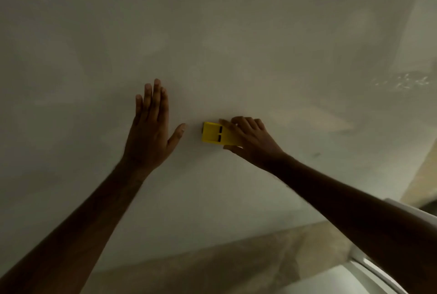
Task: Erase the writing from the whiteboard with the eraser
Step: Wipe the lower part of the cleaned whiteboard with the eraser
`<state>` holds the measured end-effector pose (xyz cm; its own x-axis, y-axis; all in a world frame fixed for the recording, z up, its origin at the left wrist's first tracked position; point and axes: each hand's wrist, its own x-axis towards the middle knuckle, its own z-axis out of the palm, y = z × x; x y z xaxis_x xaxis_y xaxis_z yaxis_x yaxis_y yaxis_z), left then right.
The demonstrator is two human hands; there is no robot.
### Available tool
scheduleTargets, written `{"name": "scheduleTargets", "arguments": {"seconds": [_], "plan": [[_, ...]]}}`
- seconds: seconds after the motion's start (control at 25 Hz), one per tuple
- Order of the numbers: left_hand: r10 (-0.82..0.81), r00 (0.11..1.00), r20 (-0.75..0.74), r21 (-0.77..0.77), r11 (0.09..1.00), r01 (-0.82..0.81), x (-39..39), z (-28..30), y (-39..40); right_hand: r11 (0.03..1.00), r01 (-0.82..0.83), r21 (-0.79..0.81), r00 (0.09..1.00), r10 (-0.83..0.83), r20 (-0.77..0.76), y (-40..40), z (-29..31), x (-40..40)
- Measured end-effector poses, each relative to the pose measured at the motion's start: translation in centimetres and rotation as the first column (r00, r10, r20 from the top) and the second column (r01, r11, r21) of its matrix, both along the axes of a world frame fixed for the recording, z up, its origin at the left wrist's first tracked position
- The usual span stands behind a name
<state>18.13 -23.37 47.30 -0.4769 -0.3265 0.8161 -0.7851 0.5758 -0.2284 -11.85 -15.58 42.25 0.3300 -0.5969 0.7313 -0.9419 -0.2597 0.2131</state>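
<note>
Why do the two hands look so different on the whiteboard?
The left hand is open and flat, fingers pointing up, holding nothing. The right hand is curled around the yellow eraser, fingers pointing sideways toward the left hand. The left hand sits a little higher. Both reach out to the whiteboard on bare arms.

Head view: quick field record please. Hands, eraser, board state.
left hand: open, flat against the whiteboard, fingers up
right hand: gripping the eraser, pressing it to the board
eraser: yellow, two dark slots on its back, lying sideways between the hands
writing: none legible; a small dark mark right of the right hand
lighting: dim, glare spots along the top
</note>
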Motion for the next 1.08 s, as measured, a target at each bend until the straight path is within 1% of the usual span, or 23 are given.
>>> {"name": "scheduleTargets", "arguments": {"seconds": [0.08, 0.16, 0.24, 0.32, 0.36, 0.44, 0.48, 0.56, 0.68, 0.8, 0.88, 0.96, 1.08], "plan": [[-0.013, 1.000, 0.012, 0.052, 0.999, 0.012, -2.3, -2.4, 1.4, 0.995, -0.028, 0.099, 0.980, 0.008, 0.198, 2.3, -4.3, -2.6], [-0.027, 0.999, 0.029, 0.108, 0.994, 0.023, -4.2, -5.1, 2.6, 0.982, -0.042, 0.185, 0.931, -0.029, 0.364, 4.7, -8.9, -4.6], [-0.038, 0.998, 0.050, 0.166, 0.986, 0.029, -6.1, -8.2, 3.8, 0.958, -0.016, 0.285, 0.872, -0.127, 0.473, 6.9, -14.1, -6.9], [-0.041, 0.996, 0.076, 0.215, 0.976, 0.024, -7.0, -10.8, 4.6, 0.914, 0.042, 0.404, 0.786, -0.280, 0.551, 9.3, -18.8, -8.3], [-0.043, 0.995, 0.089, 0.237, 0.971, 0.021, -7.3, -11.8, 4.9, 0.879, 0.076, 0.471, 0.737, -0.368, 0.567, 10.4, -21.2, -8.8], [-0.032, 0.994, 0.108, 0.266, 0.964, 0.002, -7.6, -13.5, 5.0, 0.789, 0.142, 0.597, 0.661, -0.525, 0.537, 12.8, -25.9, -9.3], [-0.031, 0.993, 0.117, 0.277, 0.961, -0.002, -7.7, -14.3, 4.9, 0.729, 0.161, 0.665, 0.618, -0.600, 0.508, 14.0, -28.3, -9.5], [-0.039, 0.991, 0.128, 0.306, 0.952, -0.002, -7.7, -15.4, 4.8, 0.577, 0.138, 0.805, 0.534, -0.728, 0.430, 16.3, -32.7, -9.6], [-0.048, 0.988, 0.147, 0.327, 0.945, -0.003, -7.7, -16.5, 4.6, 0.358, 0.051, 0.932, 0.464, -0.835, 0.295, 19.4, -38.8, -9.3], [-0.054, 0.986, 0.160, 0.353, 0.936, -0.006, -7.3, -17.5, 4.6, 0.197, 0.017, 0.980, 0.405, -0.898, 0.174, 21.9, -43.3, -8.9], [-0.048, 0.985, 0.168, 0.356, 0.934, -0.015, -6.9, -18.1, 4.6, 0.115, -0.001, 0.993, 0.396, -0.912, 0.106, 23.3, -45.2, -8.8], [-0.064, 0.983, 0.174, 0.373, 0.928, -0.006, -6.5, -18.5, 4.8, 0.058, -0.027, 0.998, 0.377, -0.924, 0.064, 24.9, -46.6, -8.8], [-0.067, 0.980, 0.187, 0.385, 0.923, -0.010, -5.7, -19.3, 5.0, 0.008, -0.032, 0.999, 0.344, -0.939, 0.019, 27.0, -48.9, -8.9]]}}
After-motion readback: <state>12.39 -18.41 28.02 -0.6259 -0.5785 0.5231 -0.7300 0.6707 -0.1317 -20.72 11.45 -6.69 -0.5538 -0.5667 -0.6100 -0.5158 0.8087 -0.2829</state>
